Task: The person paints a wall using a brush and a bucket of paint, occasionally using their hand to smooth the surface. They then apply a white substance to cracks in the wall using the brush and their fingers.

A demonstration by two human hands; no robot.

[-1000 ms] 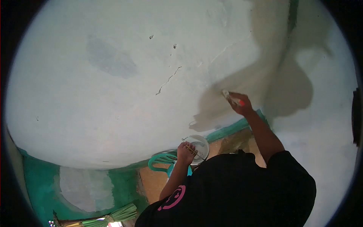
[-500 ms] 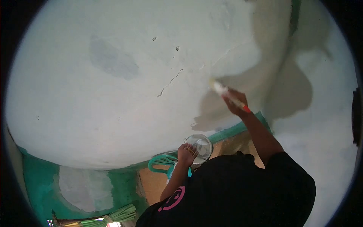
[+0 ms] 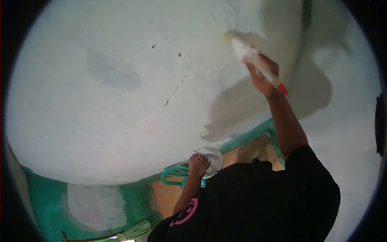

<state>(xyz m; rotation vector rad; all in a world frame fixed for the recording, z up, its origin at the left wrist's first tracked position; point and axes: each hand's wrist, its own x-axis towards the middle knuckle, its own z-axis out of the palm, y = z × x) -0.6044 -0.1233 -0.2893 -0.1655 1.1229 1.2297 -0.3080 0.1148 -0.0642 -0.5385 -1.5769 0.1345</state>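
Observation:
My right hand (image 3: 264, 74) is closed around the handle of a paintbrush (image 3: 250, 52), whose handle end is red and whose ferrule is smeared white. The blurred bristles are at the upper part of a pale wall (image 3: 121, 133); exact contact is hard to make out. Low down, my left hand (image 3: 198, 164) is closed on the thin handle of a small white bucket (image 3: 216, 155). Whitish paint seems to lie inside the bucket. A thin crack (image 3: 176, 90) and small holes mark the wall left of the brush.
A teal plastic chair (image 3: 171, 175) stands behind my left forearm. A green band (image 3: 246, 135) runs along the wall's foot, above the brown floor (image 3: 165, 197). A wall corner rises at right. Green curtain-like fabric (image 3: 137, 230) hangs at lower left.
My right hand has carried the paintbrush upward and slightly right across the wall. The left hand keeps its hold on the bucket, nearly still. The view has shifted slightly.

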